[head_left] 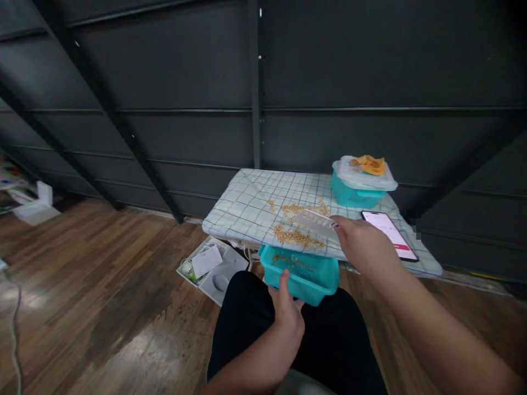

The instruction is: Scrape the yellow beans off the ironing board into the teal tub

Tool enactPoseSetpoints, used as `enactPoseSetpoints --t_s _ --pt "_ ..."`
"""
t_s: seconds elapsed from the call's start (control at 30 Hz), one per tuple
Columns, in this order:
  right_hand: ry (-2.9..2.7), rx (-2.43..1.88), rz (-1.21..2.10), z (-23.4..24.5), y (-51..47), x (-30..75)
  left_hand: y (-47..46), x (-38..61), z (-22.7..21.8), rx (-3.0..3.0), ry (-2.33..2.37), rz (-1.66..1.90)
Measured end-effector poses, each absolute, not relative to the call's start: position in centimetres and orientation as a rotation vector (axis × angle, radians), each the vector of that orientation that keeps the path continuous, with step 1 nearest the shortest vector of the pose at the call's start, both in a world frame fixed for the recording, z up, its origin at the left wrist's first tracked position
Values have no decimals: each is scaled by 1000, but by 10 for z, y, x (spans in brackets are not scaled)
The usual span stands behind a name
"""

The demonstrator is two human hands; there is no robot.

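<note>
My left hand (285,307) grips the near side of a teal plastic container (315,288), thumb up along its wall, just below the table edge and above my lap. Small yellow kernels or beans lie in the container. My right hand (358,238) is closed on a flat white slotted scraper (315,219), held over the tabletop. Loose yellow kernels (294,237) are scattered on the checked cloth (242,206), some in front of the scraper and some behind it. Whether the scraper touches the cloth I cannot tell.
A lidded teal container (354,192) with an orange cloth (370,164) on top stands at the back right. A phone (389,236) lies beside my right wrist. An open white box (220,269) sits on the wooden floor (123,307); a dark panelled wall (185,82) rises behind.
</note>
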State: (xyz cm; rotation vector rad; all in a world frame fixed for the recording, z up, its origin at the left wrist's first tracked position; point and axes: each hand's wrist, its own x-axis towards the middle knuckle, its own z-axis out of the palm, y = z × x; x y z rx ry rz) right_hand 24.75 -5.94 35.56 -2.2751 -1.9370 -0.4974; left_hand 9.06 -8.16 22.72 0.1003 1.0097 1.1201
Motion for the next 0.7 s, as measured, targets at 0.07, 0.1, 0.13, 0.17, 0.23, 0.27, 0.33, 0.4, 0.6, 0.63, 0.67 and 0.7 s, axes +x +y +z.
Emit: enactPoseSetpoints --t_s 0.07,0.1,0.13,0.17,0.23,0.27,0.33,0.4,0.6,0.63,0.67,0.7 --pt "-1904 -2324 -556 358 -63 245 -81 91 226 95 1001 1130" --pt "-1895 -2350 -578 359 -65 242 -81 91 225 92 996 1136" --pt "-1890 -2377 -593 360 -67 239 -81 91 225 90 994 1140" --pt "-1887 -2400 -602 360 -69 236 -81 92 224 92 994 1142" --pt "-1892 -2433 -599 360 -72 230 -80 92 223 92 998 1138" --pt "-1901 -2440 -585 360 -73 226 -80 92 222 91 1000 1136" --pt "-1929 -2433 -543 360 -75 220 -79 92 220 89 1004 1132" --pt "-1944 -2430 -493 361 -78 215 -79 92 217 88 1019 1123" --pt "-1935 -2419 -440 362 -88 205 -78 93 218 84 1008 1136" --pt "-1926 -2416 -444 362 -90 204 -78 93 220 75 990 1146" --pt "-1912 -2420 -448 362 -93 203 -79 93 221 69 973 1157" --pt "-1898 -2429 -453 362 -95 202 -79 93 223 65 964 1167"
